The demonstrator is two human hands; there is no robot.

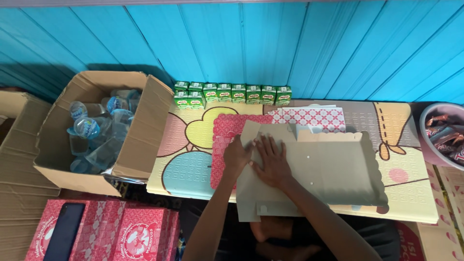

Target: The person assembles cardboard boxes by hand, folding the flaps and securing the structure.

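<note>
Cardboard sheet (319,164) under both hands

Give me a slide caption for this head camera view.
Both hands, left and right, press a flat grey cardboard box blank on a patterned mat.

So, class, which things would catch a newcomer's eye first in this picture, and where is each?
In the middle, the left hand and right hand press on a flat grey cardboard sheet. Behind it, green drink cartons line the bright blue wall. A box of water cups sits left.
</note>
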